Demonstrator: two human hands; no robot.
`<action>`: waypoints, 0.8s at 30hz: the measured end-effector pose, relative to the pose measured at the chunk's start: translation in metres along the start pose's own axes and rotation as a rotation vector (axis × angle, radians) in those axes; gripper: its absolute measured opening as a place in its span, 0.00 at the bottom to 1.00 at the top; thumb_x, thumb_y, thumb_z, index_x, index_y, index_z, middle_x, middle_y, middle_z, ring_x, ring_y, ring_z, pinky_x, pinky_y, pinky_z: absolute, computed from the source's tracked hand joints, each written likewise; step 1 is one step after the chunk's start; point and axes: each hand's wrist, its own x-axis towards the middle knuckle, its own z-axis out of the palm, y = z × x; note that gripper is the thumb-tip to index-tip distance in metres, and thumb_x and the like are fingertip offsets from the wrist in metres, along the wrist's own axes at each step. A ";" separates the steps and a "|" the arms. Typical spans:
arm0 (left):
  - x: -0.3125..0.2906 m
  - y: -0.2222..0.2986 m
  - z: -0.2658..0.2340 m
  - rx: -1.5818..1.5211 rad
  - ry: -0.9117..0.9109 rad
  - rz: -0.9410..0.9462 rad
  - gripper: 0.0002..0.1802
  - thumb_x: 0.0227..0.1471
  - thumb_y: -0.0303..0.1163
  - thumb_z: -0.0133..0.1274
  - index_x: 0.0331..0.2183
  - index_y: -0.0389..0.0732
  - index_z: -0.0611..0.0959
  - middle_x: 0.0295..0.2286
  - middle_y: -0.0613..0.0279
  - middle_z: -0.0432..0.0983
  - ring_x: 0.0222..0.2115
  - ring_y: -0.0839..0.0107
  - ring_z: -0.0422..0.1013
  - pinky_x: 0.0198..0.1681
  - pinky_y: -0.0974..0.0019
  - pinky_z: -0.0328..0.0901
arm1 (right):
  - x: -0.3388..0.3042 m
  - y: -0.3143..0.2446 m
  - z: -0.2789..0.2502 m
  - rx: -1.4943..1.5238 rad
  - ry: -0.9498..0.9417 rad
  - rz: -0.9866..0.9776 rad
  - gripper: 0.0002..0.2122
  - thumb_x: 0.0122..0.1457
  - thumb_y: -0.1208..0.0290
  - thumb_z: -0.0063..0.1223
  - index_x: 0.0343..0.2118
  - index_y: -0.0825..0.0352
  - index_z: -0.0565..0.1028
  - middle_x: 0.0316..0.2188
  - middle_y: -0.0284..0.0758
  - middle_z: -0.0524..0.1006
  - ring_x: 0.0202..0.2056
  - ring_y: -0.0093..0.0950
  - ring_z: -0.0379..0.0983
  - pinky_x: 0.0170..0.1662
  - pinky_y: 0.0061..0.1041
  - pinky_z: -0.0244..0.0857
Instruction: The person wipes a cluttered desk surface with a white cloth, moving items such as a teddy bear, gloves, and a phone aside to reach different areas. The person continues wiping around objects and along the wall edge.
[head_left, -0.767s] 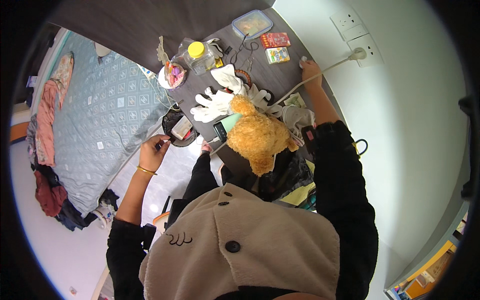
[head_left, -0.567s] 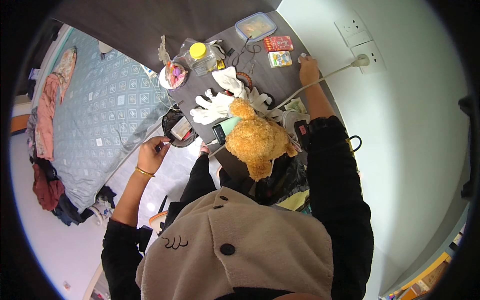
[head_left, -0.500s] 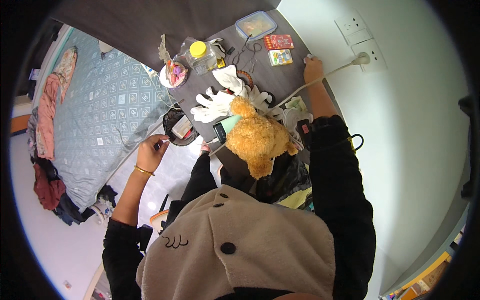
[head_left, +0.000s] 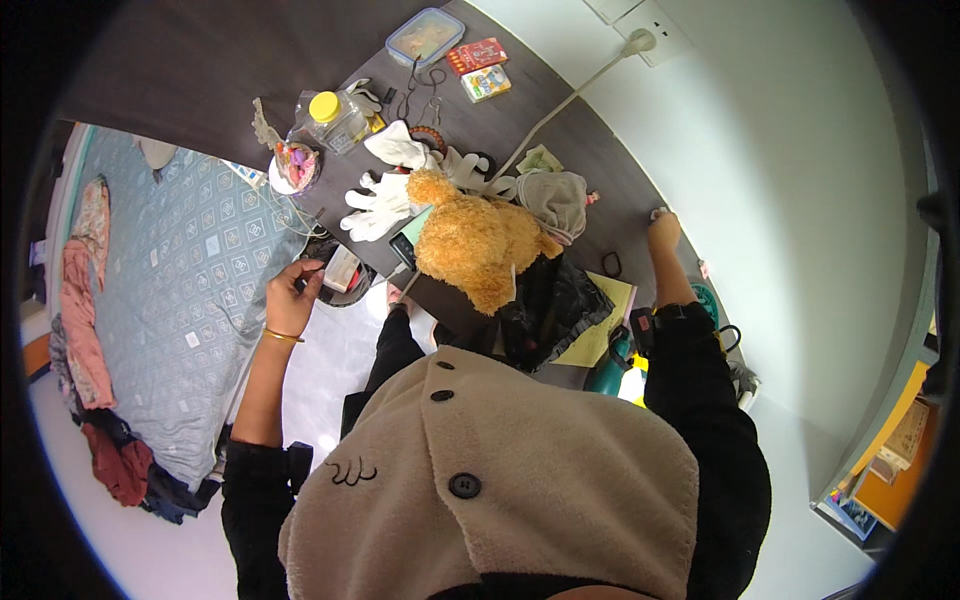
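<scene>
At the table's wall-side edge, my right hand (head_left: 663,234) is closed around a small whitish thing (head_left: 657,213), too small to name. My left hand (head_left: 290,300) hangs in the air at the table's left, beside a dark bag (head_left: 350,292) with a white box in it. Its fingers are curled in, and nothing shows between them. Between the hands a fluffy orange-brown plush toy (head_left: 465,245) lies on the dark table (head_left: 590,150). White gloves (head_left: 378,205) and a dark phone (head_left: 403,250) lie against the toy, partly covered by it.
A yellow-lidded jar (head_left: 335,122), a lidded food container (head_left: 425,37) and two small boxes (head_left: 486,82) stand farther back. A cable (head_left: 570,95) runs from the wall socket across the table. Near me lie a black plastic bag (head_left: 545,310) and yellow paper (head_left: 597,322). A bed (head_left: 190,270) is left.
My right hand has come nearer along the table's wall-side edge, away from the small boxes. The view has shifted right, showing more of the near table. My left hand remains curled beside the bag.
</scene>
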 end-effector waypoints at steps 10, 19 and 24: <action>-0.013 0.008 -0.004 0.022 0.031 0.048 0.07 0.49 0.23 0.56 0.33 0.34 0.81 0.18 0.71 0.68 0.19 0.83 0.58 0.24 0.77 0.58 | 0.048 -0.235 0.001 0.217 0.117 -0.819 0.08 0.51 0.72 0.50 0.33 0.63 0.78 0.35 0.41 0.76 0.40 0.41 0.72 0.42 0.38 0.67; -0.015 0.015 -0.015 0.106 0.080 0.022 0.07 0.46 0.25 0.58 0.32 0.36 0.82 0.21 0.60 0.76 0.19 0.79 0.66 0.24 0.72 0.63 | 0.047 -0.162 -0.002 0.123 0.017 -0.834 0.06 0.50 0.75 0.48 0.30 0.67 0.76 0.35 0.41 0.74 0.41 0.42 0.69 0.44 0.37 0.64; 0.005 0.033 -0.011 0.019 0.012 0.059 0.06 0.47 0.25 0.57 0.31 0.34 0.82 0.19 0.61 0.75 0.19 0.78 0.66 0.24 0.72 0.63 | -0.019 -0.038 0.000 0.177 0.113 -0.273 0.05 0.52 0.75 0.49 0.30 0.64 0.77 0.33 0.42 0.73 0.39 0.42 0.69 0.43 0.38 0.64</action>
